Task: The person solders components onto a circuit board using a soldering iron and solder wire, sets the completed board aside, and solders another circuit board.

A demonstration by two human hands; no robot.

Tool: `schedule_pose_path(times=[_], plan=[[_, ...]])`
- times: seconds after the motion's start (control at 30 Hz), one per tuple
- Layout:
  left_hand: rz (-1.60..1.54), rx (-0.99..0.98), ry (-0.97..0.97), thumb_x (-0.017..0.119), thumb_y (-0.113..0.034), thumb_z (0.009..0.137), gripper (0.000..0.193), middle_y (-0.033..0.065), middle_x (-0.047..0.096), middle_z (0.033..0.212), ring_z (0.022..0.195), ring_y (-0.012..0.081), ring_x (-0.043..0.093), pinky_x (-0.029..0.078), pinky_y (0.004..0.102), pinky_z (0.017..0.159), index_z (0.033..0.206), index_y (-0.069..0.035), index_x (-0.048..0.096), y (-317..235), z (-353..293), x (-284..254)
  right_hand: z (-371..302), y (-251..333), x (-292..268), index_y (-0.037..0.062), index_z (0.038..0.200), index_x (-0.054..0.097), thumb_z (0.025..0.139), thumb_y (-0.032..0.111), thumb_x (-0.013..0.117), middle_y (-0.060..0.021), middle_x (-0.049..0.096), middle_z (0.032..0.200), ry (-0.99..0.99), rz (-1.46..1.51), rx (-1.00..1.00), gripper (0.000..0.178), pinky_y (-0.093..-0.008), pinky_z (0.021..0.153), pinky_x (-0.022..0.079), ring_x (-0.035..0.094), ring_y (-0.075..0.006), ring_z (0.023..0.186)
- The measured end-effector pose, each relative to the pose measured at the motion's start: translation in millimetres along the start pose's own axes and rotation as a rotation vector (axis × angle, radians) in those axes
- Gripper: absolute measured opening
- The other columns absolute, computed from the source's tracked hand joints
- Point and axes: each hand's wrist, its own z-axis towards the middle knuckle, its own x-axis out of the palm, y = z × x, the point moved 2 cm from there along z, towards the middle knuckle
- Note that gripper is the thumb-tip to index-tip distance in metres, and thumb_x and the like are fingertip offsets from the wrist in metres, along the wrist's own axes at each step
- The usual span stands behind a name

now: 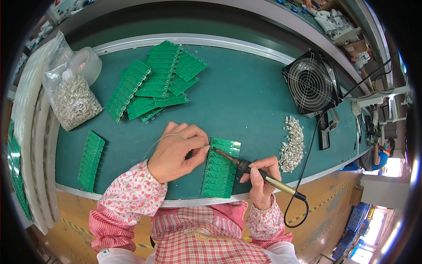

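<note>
A green circuit board panel (221,174) lies flat on the bench in front of me, with small pins along its left edge. In my right hand (263,181) is a soldering iron (281,186), its tip touching or just over the panel's upper left edge. My left hand (181,148) is pinched close to that tip. A thin solder wire (151,148) loops over its back and runs between its fingers; the wire's end is hidden by the fingertips.
Several green panels (151,79) are heaped at the far left, and one panel (91,161) lies apart nearer me. A bag of small metal parts (74,103) stands beside a tape roll (90,66). A loose pile of parts (291,145) and a fan (310,83) are right. The iron's cord (313,145) hangs nearby.
</note>
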Motion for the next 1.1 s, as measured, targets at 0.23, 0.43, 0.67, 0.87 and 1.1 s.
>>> schedule_pose_path(times=[0.23, 0.43, 0.67, 0.87, 1.1], plan=[[-0.006, 0.015, 0.01, 0.069, -0.01, 0.081, 0.014, -0.0014, 0.065, 0.092, 0.077, 0.0172, 0.054, 0.034, 0.0341, 0.08, 0.071, -0.007, 0.061, 0.6, 0.1, 1.8, -0.8, -2.1, -0.9, -0.0032, 0.094, 0.052, 0.092, 0.009, 0.061, -0.0096, 0.064, 0.069, -0.028, 0.023, 0.008, 0.015, -0.0247, 0.053, 0.052, 0.065, -0.013, 0.056], [0.0, 0.013, 0.025, 0.068, -0.013, 0.083, 0.01, -0.0017, 0.062, 0.09, 0.079, 0.0179, 0.053, 0.033, 0.0351, 0.078, 0.075, -0.008, 0.063, 1.5, 0.5, 0.9, -0.1, -1.6, -1.2, -0.0031, 0.093, 0.052, 0.092, 0.009, 0.061, -0.0095, 0.064, 0.069, -0.029, 0.023, 0.003, 0.016, -0.0246, 0.053, 0.052, 0.064, -0.0128, 0.056], [0.026, 0.039, 0.009, 0.067, -0.017, 0.084, 0.009, -0.0012, 0.059, 0.086, 0.079, 0.0192, 0.052, 0.032, 0.0361, 0.077, 0.079, -0.01, 0.065, 2.6, 0.3, 3.1, 0.2, -2.1, -0.9, -0.003, 0.093, 0.052, 0.092, 0.009, 0.061, -0.0093, 0.064, 0.069, -0.029, 0.016, 0.009, 0.016, -0.0244, 0.052, 0.051, 0.064, -0.0123, 0.056], [0.021, 0.036, 0.015, 0.067, -0.017, 0.084, 0.009, -0.0011, 0.057, 0.085, 0.079, 0.0192, 0.052, 0.033, 0.0359, 0.077, 0.078, -0.01, 0.064, 2.6, 0.4, 3.0, -0.3, -2.5, -1.1, -0.0032, 0.093, 0.052, 0.092, 0.009, 0.06, -0.0089, 0.063, 0.067, -0.031, 0.021, 0.004, 0.015, -0.0242, 0.052, 0.051, 0.064, -0.0123, 0.056], [-0.055, -0.033, 0.016, 0.067, -0.011, 0.081, 0.013, -0.0003, 0.061, 0.087, 0.072, 0.0179, 0.05, 0.033, 0.034, 0.078, 0.071, -0.007, 0.06, 2.7, 1.0, 0.6, -2.5, -2.2, -2.4, -0.0032, 0.094, 0.052, 0.092, 0.009, 0.061, -0.0093, 0.064, 0.069, -0.058, 0.022, 0.003, 0.015, -0.0247, 0.053, 0.051, 0.064, -0.0126, 0.057]])
